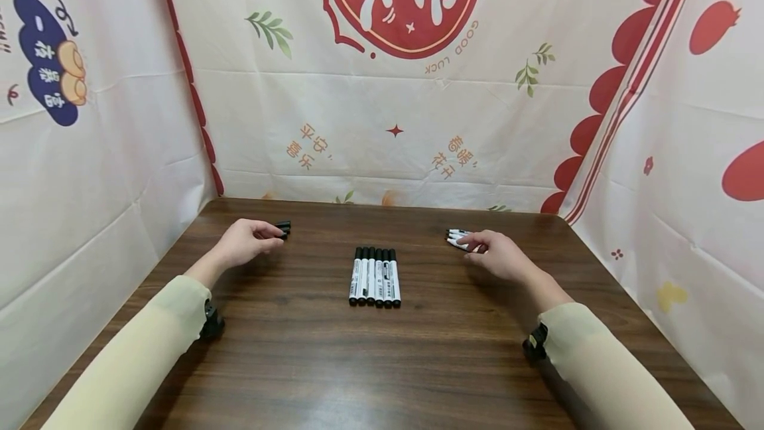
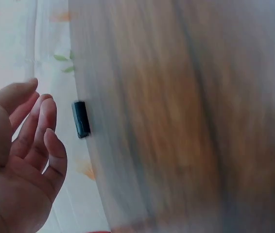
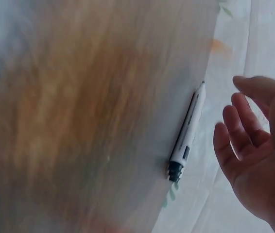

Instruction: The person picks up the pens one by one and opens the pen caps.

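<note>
Looks like a makeshift curtained booth tbh, printed cloth (image 1: pixel 382 105) hanging on 3 sides of the wood-grain table (image 1: pixel 334 363).

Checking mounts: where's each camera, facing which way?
Head: worn on head, forward-down at table, marker row, cloth; left hand, right hand, sleeves show.
Left wrist: at wrist, toward black caps; left hand shows.
Right wrist: at wrist, toward uncapped markers; right hand shows.
Shared: head and right wrist both show right hand, uncapped markers.

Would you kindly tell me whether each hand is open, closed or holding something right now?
Left hand: open, holding nothing, near the small black caps.
Right hand: open, holding nothing, near some white markers.
</note>
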The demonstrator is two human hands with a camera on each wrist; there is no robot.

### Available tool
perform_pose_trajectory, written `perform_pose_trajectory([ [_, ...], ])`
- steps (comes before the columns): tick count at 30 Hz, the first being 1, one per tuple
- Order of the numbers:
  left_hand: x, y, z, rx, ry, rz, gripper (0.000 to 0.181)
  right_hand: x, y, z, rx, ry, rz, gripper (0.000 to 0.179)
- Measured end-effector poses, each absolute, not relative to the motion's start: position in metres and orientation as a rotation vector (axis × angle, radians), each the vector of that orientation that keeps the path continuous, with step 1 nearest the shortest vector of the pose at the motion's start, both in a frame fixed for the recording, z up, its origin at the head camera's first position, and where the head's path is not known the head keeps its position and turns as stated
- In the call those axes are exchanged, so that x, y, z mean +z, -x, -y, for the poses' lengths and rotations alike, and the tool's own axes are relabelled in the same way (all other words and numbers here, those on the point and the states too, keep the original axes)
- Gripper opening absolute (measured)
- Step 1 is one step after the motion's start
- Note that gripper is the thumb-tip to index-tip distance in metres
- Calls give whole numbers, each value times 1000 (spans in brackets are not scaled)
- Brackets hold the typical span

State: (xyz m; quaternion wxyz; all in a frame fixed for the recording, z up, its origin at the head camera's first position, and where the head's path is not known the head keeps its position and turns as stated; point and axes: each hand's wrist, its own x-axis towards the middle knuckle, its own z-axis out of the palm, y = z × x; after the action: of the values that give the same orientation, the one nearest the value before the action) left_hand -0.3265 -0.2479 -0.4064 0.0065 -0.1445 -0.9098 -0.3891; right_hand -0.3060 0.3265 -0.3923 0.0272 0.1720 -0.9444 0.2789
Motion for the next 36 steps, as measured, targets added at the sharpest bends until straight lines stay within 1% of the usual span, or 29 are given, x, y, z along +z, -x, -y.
perform_pose_trajectory([
  [7,-403,317,226,-1273,664,2839,41,-395,294,-308,981,-675,2941,45],
  [11,-401,312,212,-1285,785,2845,43,-396,290,-300,1026,-723,2945,49],
  [20,-400,303,190,-1305,928,2871,48,-395,285,-286,935,-797,2965,49],
  [36,-403,289,163,-1348,1099,2854,47,-396,286,-250,974,-943,3027,50],
])
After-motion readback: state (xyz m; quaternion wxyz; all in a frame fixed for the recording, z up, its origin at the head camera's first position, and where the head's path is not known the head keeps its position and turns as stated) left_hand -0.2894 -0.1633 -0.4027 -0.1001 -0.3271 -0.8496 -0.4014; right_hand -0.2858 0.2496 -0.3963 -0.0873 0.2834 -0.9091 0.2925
